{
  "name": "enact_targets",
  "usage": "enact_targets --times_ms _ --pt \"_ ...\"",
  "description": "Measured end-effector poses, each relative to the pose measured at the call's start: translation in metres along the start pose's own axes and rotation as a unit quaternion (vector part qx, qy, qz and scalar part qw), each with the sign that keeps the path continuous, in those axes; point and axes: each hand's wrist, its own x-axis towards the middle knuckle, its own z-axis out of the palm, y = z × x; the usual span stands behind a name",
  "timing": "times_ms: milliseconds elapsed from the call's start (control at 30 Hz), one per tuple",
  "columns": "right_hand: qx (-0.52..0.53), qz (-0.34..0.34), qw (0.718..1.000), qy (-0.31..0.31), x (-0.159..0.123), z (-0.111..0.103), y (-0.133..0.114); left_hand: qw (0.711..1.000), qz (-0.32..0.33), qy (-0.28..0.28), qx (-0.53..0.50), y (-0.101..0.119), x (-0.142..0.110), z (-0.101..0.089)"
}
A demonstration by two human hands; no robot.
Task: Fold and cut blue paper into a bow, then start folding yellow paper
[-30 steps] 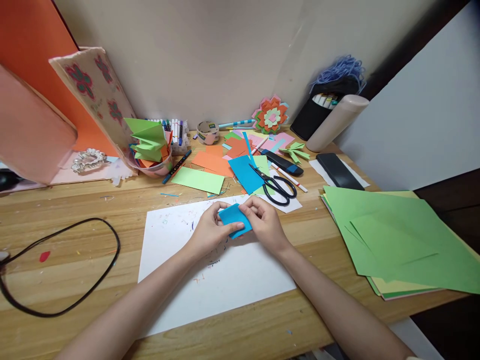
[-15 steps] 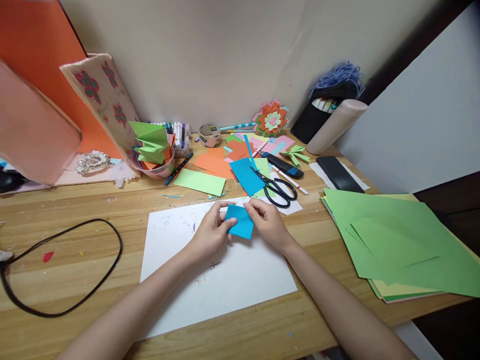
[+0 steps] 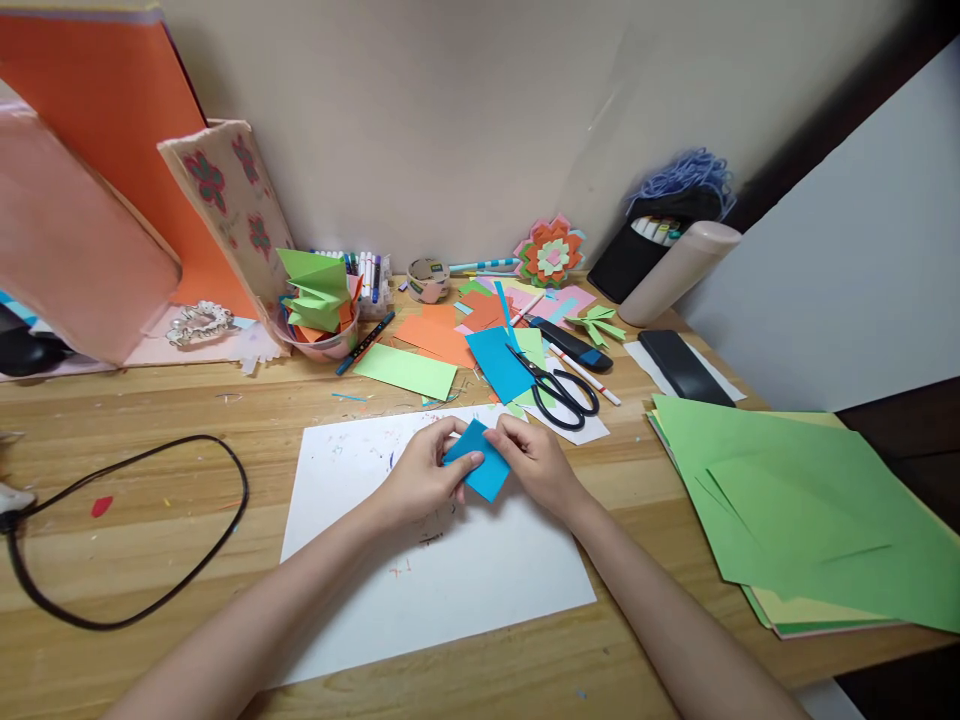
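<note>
Head view: blue paper (image 3: 492, 472) is pinched from 2 sides by left hand (image 3: 420, 472) and right hand (image 3: 541, 464), seemingly for steadiness.

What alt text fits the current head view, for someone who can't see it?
A person's left hand and right hand hold a small blue paper piece over a white sheet on a wooden desk. Beyond them, black scissors lie among colored paper scraps; a paper stack, green on top, lies to the right.

wall (image 3: 450, 120): plain, greyish-beige | tabletop (image 3: 120, 400): pale wood, visible grain | right: whitish panel (image 3: 832, 270), dark brown woodwork (image 3: 915, 440) below | light: soft
</note>
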Motion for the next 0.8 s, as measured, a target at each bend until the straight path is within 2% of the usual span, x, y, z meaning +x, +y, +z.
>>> enact_targets --times_ms 67,167,233,467,667,800 --pt "0.029 0.009 1.000 0.006 0.000 0.000 -0.002 1.000 -0.003 0.008 0.004 0.001 0.000 -0.001" --pt "0.087 0.043 0.992 0.077 -0.002 0.006 -0.006 0.999 0.001 0.033 -0.029 0.000 -0.002 0.004" --pt "0.133 0.072 0.984 0.093 -0.003 0.012 -0.009 0.998 0.022 0.026 -0.055 -0.001 -0.004 0.007" --pt "0.255 0.138 0.955 0.056 -0.007 0.022 -0.009 0.993 0.105 -0.013 -0.045 -0.001 -0.009 0.007" --pt "0.294 0.161 0.941 0.048 -0.007 0.025 -0.007 0.992 0.128 0.000 -0.020 -0.006 -0.007 0.002" --pt "0.268 0.148 0.950 0.056 -0.007 0.025 -0.007 0.992 0.114 0.010 -0.045 -0.005 -0.007 0.003"
